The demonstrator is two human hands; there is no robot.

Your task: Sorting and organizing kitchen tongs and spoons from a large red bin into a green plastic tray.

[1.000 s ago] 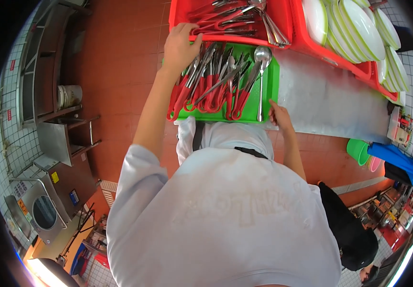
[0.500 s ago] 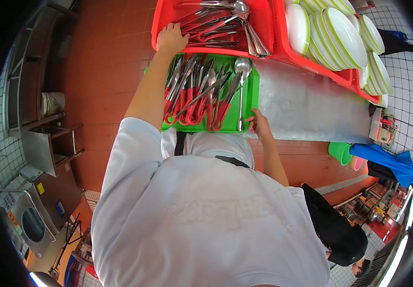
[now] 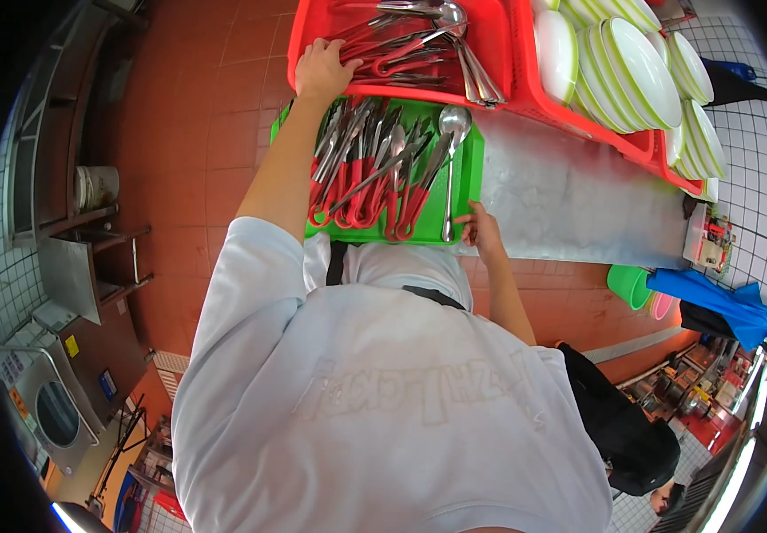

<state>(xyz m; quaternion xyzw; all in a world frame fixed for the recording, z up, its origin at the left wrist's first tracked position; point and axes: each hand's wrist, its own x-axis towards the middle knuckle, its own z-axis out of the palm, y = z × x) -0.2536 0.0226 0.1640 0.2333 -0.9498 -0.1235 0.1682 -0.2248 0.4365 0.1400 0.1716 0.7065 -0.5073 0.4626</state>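
Note:
My left hand (image 3: 322, 71) reaches over the near left corner of the red basket (image 3: 494, 53). Its fingers are spread beside the handle ends of red-handled tongs (image 3: 383, 49) and seem to hold none of them. At the near right edge of a green tray (image 3: 465, 173), my right hand (image 3: 483, 227) has its fingers bent against the rim. Red-handled tongs (image 3: 365, 169) lie side by side in the tray, handles toward me. Along its right side rests a large metal spoon (image 3: 454, 124). More metal spoons (image 3: 479, 80) lie in the basket.
A steel table (image 3: 579, 186) extends right of the tray. Another red basket (image 3: 561, 108) holds white plates with green edges (image 3: 636, 71). Low on the right stand a green bucket (image 3: 629, 286) and a blue cloth (image 3: 712, 298). A person in black (image 3: 619, 426) is behind me.
The basket, tray and my left arm appear slightly farther right in the picture. Both hands keep their places on the basket and the tray.

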